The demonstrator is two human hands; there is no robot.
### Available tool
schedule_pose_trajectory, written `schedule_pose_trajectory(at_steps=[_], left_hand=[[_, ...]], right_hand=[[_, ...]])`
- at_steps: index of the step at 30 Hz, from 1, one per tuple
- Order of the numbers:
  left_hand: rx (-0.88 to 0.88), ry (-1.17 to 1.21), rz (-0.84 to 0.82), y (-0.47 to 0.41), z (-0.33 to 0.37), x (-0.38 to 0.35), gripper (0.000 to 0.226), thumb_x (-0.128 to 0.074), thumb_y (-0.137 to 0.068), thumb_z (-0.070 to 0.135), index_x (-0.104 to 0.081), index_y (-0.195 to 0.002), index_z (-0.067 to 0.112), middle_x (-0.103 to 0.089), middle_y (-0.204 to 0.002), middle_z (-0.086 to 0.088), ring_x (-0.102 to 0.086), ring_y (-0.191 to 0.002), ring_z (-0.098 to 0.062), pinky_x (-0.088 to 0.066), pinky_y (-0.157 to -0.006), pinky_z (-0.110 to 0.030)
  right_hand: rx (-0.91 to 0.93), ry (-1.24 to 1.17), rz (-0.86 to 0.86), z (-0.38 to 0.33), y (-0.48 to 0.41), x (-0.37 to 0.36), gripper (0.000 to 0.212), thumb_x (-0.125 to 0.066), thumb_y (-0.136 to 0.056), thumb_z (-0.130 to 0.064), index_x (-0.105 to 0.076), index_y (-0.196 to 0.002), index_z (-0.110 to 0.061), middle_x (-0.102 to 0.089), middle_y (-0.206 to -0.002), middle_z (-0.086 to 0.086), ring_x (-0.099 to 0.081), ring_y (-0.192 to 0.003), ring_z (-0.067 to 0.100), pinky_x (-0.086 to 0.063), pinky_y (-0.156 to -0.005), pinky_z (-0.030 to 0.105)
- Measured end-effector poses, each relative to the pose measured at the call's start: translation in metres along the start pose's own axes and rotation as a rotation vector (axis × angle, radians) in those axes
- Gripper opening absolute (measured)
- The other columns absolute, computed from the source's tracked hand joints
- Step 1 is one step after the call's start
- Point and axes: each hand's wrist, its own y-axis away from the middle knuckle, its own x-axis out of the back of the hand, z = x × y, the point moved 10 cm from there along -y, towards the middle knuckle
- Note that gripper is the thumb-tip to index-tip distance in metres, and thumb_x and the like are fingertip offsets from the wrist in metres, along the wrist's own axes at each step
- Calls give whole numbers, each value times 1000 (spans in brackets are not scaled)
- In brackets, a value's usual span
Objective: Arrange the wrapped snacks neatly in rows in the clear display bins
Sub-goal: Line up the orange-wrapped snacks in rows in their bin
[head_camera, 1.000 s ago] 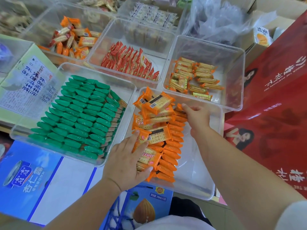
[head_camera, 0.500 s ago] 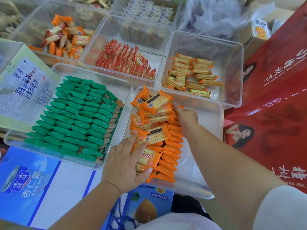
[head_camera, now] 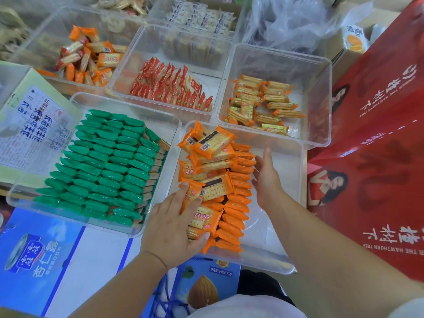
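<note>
Right hand [head_camera: 266,180] pulled back, fingers straight against orange snacks [head_camera: 236,214] to its left; left hand [head_camera: 174,226] presses flat on them.

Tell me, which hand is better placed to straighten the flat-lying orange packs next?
Left. The left hand lies on the flat orange packs; the right hand is open beside the standing row.

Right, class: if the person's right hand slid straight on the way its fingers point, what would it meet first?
Probably the far wall of its clear bin: the right hand lies open beside the orange packs, fingers pointing away from the person. Depth is unclear.
</note>
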Motion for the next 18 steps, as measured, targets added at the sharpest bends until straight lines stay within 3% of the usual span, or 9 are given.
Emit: schedule_pose_trajectory(at_steps=[1,2,3,5,8,14,18], left_hand=[[-1,0,1,0,0,0,77,-47,-84,72,-56,-142,23,-36,-159,-15,-52,-128,-36,-49,-95,-52],[-2,-1,1,0,0,-1,77,-46,-84,72,-56,-142,23,-36,-160,-15,-51,-128,-36,-49,-95,-52],[-3,-1,1,0,0,-1,77,-46,-84,72,-56,-143,23,-35,-160,-14,-51,-128,-36,-49,-95,-52],[-5,-4,-2,0,0,-1,77,-45,-84,73,-56,-143,24,-34,-161,-14,-50,-129,-35,-49,-95,-53],[8,-1,-6,0,-1,-2,77,-45,-84,73,-56,-143,24,-33,-162,-14,-49,-129,-36,-48,-96,-53],[27,-13,15,-2,0,-4,78,-46,-84,72,-54,-144,22,-32,-162,-14,-48,-130,-36,-48,-97,-53],[27,-18,11,-3,0,-2,77,-43,-86,73,-51,-146,25,-29,-163,-13,-47,-130,-35,-47,-97,-53]], right_hand=[[11,-26,-14,9,4,4,78,-26,-91,-79,-42,-151,-31,-49,-148,-10,-47,-135,11,-34,-98,32],[11,-59,-38,17,8,4,73,-23,-93,-77,-41,-151,-37,-46,-148,-15,-46,-134,8,-36,-97,31],[-8,-90,-65,27,12,1,66,-21,-94,-76,-54,-141,-42,-53,-138,-18,-55,-124,6,-43,-91,28],[-81,-106,-98,44,21,-13,66,-25,-94,-76,-75,-112,-38,-74,-113,-4,-72,-100,14,-58,-71,30],[-143,-44,-112,52,26,-32,70,-36,-90,-78,-74,-113,-23,-77,-100,10,-76,-89,26,-60,-61,34],[-102,14,-149,38,19,-29,67,-32,-92,-77,-72,-114,-29,-76,-109,7,-73,-101,23,-55,-93,44],[-100,9,-71,39,35,-17,62,-23,-96,-75,-76,-97,-42,-78,-89,-8,-74,-78,7,-51,-69,31]])
